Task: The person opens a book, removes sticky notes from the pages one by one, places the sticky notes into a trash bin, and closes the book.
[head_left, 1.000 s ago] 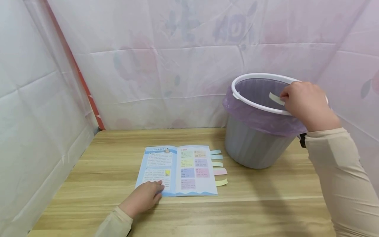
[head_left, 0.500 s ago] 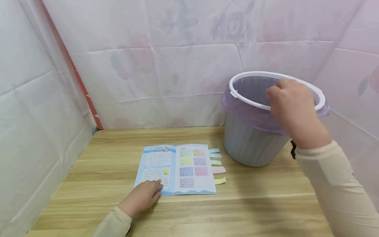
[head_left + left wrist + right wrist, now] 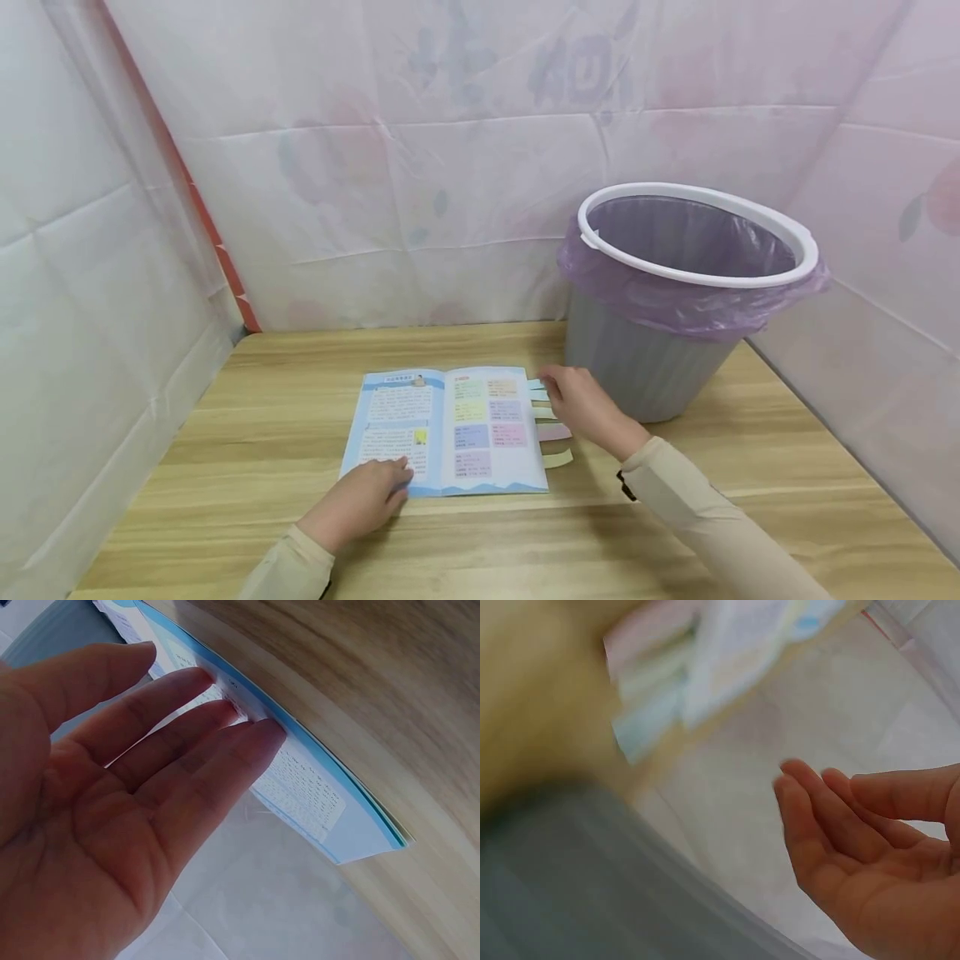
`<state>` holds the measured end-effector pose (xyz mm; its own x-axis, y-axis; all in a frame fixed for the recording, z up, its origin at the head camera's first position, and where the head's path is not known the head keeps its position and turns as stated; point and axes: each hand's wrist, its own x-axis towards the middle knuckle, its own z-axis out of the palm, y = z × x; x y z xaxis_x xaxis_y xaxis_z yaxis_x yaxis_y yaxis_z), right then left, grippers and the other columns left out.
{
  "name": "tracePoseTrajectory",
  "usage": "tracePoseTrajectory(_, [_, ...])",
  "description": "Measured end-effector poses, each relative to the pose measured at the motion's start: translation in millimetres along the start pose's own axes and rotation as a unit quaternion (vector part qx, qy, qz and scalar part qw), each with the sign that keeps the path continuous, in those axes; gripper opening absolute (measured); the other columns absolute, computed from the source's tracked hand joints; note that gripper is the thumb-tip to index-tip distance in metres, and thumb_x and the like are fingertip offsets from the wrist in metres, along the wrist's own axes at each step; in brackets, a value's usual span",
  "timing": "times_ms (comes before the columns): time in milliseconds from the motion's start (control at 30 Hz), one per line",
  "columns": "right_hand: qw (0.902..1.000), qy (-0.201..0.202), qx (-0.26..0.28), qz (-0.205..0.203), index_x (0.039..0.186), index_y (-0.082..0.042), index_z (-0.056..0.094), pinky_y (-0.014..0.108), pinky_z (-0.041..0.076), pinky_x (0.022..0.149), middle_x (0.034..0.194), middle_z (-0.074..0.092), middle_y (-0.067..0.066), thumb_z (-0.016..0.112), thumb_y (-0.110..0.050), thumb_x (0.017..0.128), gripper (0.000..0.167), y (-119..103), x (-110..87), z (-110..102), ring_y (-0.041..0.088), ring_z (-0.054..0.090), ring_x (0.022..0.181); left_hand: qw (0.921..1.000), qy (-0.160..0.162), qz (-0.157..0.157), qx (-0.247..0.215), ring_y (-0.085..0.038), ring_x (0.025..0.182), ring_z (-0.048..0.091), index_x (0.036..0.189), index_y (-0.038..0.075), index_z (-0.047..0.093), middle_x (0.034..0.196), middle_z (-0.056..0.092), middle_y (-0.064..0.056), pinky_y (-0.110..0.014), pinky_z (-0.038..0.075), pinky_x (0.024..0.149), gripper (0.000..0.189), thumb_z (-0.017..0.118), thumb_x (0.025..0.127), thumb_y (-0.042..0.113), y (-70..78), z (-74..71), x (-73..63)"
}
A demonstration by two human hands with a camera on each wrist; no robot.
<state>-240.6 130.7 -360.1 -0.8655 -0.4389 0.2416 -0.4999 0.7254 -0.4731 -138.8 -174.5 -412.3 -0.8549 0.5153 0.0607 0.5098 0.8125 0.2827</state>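
**Left hand (image 3: 367,496) resting on an open booklet (image 3: 445,437), right hand (image 3: 592,408) hovering by its coloured strips (image 3: 553,432)**

Nearest, two beige sleeves (image 3: 712,517) are reaching in over a wood-grain surface (image 3: 450,542). The left hand is resting on the lower part of the booklet's left page, its fingers extending, only slightly bent, and gripping nothing.

The booklet is lying flat and spread open at the middle of the surface, left of the bin. Its spread is running longest from left to right, while its spine is pointing from the person towards the back.

From the right page's outer edge the strips are sticking out, their long axes running sideways and their tips pointing right: a yellow one (image 3: 558,459) nearest, then pink, pale green and, farthest, light blue.

The right hand is hovering over the far strips, partly hiding the blue ones. Its fingers are bending loosely, with a gap to the thumb, and are holding nothing.

Farther back on the right, a grey ribbed bin (image 3: 637,358) is standing with a purple liner (image 3: 675,302) folding over under its white rim (image 3: 705,277). Behind everything, pale printed fabric (image 3: 450,183) is hanging.
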Motion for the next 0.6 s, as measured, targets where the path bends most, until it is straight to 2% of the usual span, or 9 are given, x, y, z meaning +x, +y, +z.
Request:
tracePoseTrajectory(100, [0.9929, -0.058, 0.075, 0.073, 0.12, 0.013, 0.058, 0.026, 0.04, 0.053, 0.111, 0.065, 0.026, 0.043, 0.004, 0.096, 0.03, 11, 10.8, 15, 0.013, 0.037, 0.051, 1.0, 0.002, -0.005, -0.002, -0.034, 0.104, 0.065, 0.106, -0.005, 0.069, 0.112, 0.067, -0.02, -0.048, 0.052, 0.089, 0.023, 0.066, 0.088, 0.008, 0.4, 0.3, -0.3])
tracePoseTrajectory(200, [0.9821, -0.086, 0.117, 0.119, 0.125, 0.014, 0.054, 0.023, 0.031, 0.049, 0.121, 0.059, 0.029, 0.039, 0.005, 0.094, 0.035, 18, 21.3, 26, 0.013, 0.033, 0.053, 0.9999, 0.001, -0.01, -0.003, -0.034, 0.105, 0.065, 0.107, -0.005, 0.069, 0.113, 0.067, -0.021, -0.049, 0.051, 0.09, 0.023, 0.066, 0.088, 0.008, 0.5, 0.3, -1.2])
tracePoseTrajectory(333, [0.9753, -0.098, 0.135, 0.144, 0.123, 0.017, 0.053, 0.023, 0.031, 0.051, 0.122, 0.057, 0.031, 0.039, 0.005, 0.092, 0.036, 24, 30.1, 36, 0.015, 0.037, 0.059, 0.9999, -0.002, -0.016, -0.005, -0.034, 0.107, 0.064, 0.108, -0.006, 0.068, 0.116, 0.065, -0.022, -0.051, 0.049, 0.092, 0.024, 0.066, 0.088, 0.008, 0.4, 1.1, -1.4])
tracePoseTrajectory(533, [0.9729, -0.094, 0.131, 0.166, 0.121, 0.019, 0.054, 0.024, 0.033, 0.054, 0.124, 0.055, 0.033, 0.039, 0.005, 0.09, 0.037, 31, 35.0, 45, 0.018, 0.039, 0.063, 0.9997, -0.006, -0.021, -0.013, -0.035, 0.108, 0.063, 0.109, -0.007, 0.068, 0.117, 0.065, -0.022, -0.051, 0.049, 0.092, 0.025, 0.066, 0.088, 0.007, 0.5, 1.8, 0.5])
tracePoseTrajectory(600, [0.9715, -0.089, 0.136, 0.173, 0.121, 0.018, 0.054, 0.026, 0.037, 0.057, 0.123, 0.056, 0.032, 0.04, 0.004, 0.09, 0.036, 31, 36.4, 47, 0.021, 0.044, 0.067, 0.9996, -0.007, -0.024, -0.013, -0.035, 0.108, 0.063, 0.109, -0.007, 0.068, 0.117, 0.065, -0.022, -0.05, 0.049, 0.092, 0.025, 0.067, 0.088, 0.008, 0.5, 1.6, 0.6])
